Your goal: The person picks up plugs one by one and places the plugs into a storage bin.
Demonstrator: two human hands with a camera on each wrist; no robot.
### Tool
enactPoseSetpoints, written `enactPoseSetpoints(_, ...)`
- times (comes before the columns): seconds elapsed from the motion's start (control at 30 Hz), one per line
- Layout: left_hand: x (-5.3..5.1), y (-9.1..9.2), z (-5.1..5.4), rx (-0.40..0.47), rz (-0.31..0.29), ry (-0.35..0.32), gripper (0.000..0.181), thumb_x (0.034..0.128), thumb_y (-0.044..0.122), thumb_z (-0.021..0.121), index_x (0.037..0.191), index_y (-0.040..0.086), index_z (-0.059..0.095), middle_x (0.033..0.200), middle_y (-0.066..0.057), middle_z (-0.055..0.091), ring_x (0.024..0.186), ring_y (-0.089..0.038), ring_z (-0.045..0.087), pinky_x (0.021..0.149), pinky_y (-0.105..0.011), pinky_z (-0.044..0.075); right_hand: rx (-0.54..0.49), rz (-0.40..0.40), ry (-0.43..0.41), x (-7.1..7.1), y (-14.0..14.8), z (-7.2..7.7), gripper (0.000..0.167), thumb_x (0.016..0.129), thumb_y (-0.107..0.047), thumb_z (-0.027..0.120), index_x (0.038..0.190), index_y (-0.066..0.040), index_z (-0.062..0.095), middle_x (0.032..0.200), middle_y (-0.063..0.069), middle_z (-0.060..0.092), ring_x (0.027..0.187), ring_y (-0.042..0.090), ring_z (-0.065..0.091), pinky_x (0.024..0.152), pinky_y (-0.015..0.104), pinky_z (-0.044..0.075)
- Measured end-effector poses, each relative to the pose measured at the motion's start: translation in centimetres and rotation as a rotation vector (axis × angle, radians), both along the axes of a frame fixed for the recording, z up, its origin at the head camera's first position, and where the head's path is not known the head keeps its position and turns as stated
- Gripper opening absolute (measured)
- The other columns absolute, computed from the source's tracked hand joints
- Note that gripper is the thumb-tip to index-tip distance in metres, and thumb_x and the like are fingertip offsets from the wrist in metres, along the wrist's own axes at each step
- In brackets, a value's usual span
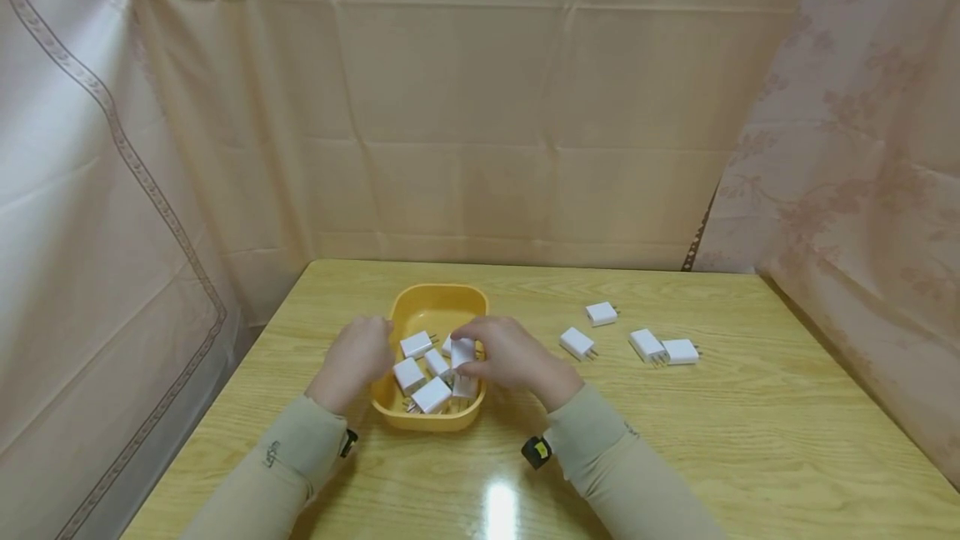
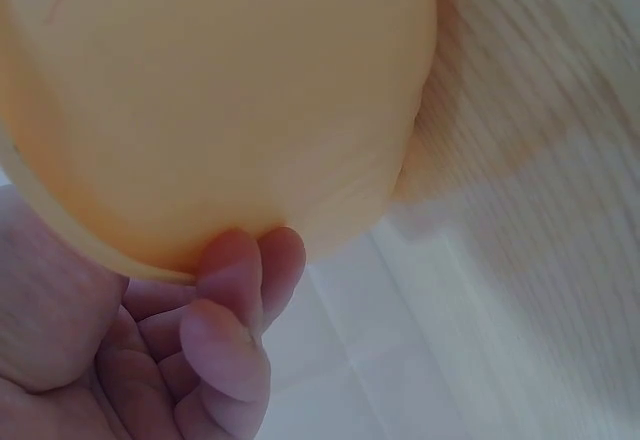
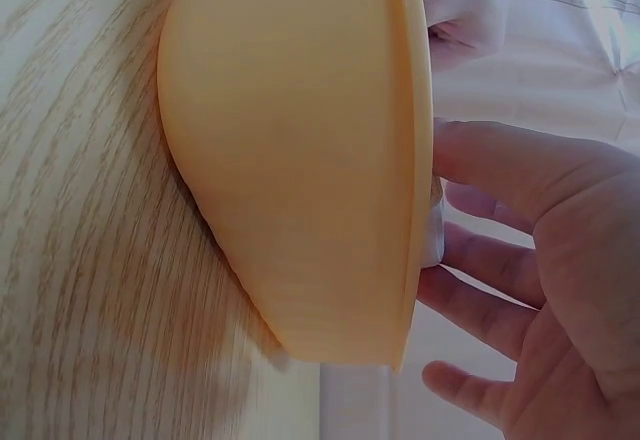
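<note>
White adapter (image 1: pixel 462 352) in right hand (image 1: pixel 512 354), left hand (image 1: pixel 356 355) on yellow basket (image 1: pixel 429 422)

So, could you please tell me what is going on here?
A person is handling white plug adapters at a yellow tub on a wooden table. The left hand grips the tub's rim, while the right hand holds one adapter at the tub's right side. Several more adapters lie inside, and four others lie on the table to the right.
</note>
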State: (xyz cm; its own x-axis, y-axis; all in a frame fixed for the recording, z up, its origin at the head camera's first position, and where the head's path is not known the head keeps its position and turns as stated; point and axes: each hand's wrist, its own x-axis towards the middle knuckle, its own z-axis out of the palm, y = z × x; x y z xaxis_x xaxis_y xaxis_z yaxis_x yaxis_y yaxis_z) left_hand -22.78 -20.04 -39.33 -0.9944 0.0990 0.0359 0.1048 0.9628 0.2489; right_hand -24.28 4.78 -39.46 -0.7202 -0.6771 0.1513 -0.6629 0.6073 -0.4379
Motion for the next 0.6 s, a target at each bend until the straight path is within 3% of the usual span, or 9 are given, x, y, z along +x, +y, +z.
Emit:
enactPoseSetpoints(0.37,0.04,-0.02,0.03,-0.003,-0.015,0.023,0.012,0.0849,-0.004,0.059,0.080,0.004,0.066,0.070,-0.009,0.056,0.062,-0.024,0.053,0.052,-0.033,0.043,-0.015,0.007,0.003,0.15,0.08,0.30,0.040,0.093,-0.024,0.075,0.131,-0.010,0.069,0.130,0.001,0.067,0.123,0.019,0.059,0.105,0.039,0.045)
enactPoseSetpoints(0.6,0.04,-0.04,-0.01,0.024,0.007,-0.029,0.013,0.0886,-0.004,0.059,0.092,0.000,0.070,0.073,-0.009,0.057,0.062,-0.023,0.054,0.050,-0.031,0.043,-0.019,0.002,-0.001,0.20,0.27,0.55,0.041,0.094,-0.024,0.075,0.132,-0.010,0.068,0.131,0.001,0.067,0.124,0.019,0.059,0.106,0.039,0.045)
